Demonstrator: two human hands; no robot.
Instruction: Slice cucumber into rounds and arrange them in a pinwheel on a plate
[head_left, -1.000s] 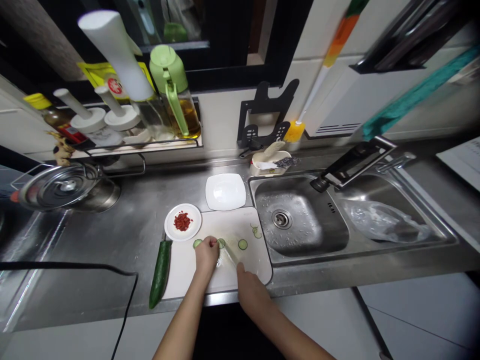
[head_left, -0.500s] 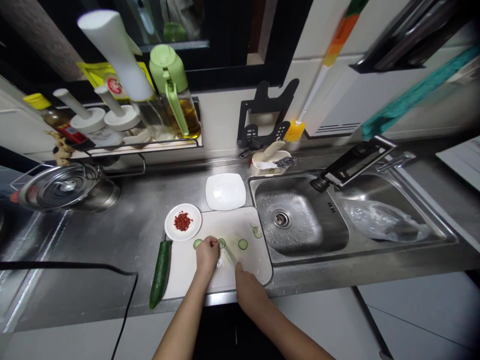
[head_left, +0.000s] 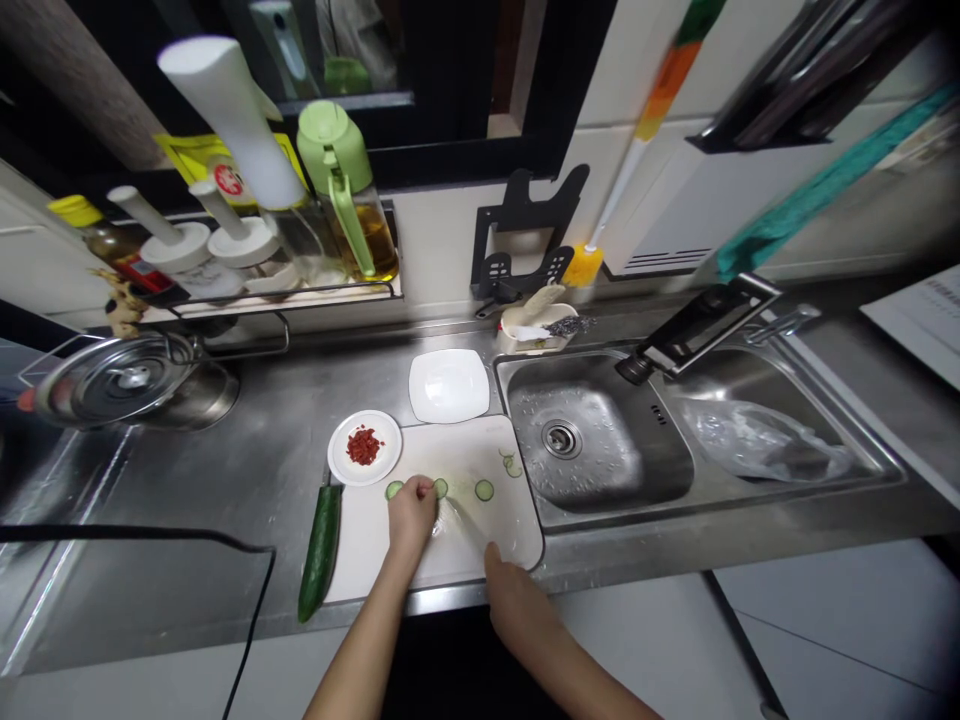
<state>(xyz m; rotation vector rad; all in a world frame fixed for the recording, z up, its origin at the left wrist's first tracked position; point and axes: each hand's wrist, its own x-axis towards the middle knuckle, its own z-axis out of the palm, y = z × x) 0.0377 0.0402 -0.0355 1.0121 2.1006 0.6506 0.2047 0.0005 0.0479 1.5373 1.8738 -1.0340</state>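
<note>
On the white cutting board several thin cucumber slices lie in a row. My left hand is closed, its fingertips pinching the edge of the middle cucumber slice. A knife is in my closed right hand; its pale blade is blurred, points toward the middle slice and is hard to tell from the board. Thin curved green strips lie at the board's far right. A cut cucumber rests along the board's left edge.
A small plate of red bits and a white square dish stand behind the board. The double sink is to the right, with a plastic bag in it. A lidded pot and black cable are left.
My right hand has drawn the knife back, toward me and slightly right, away from the middle slice. My left hand keeps its place on the slice. The view has shifted slightly.
</note>
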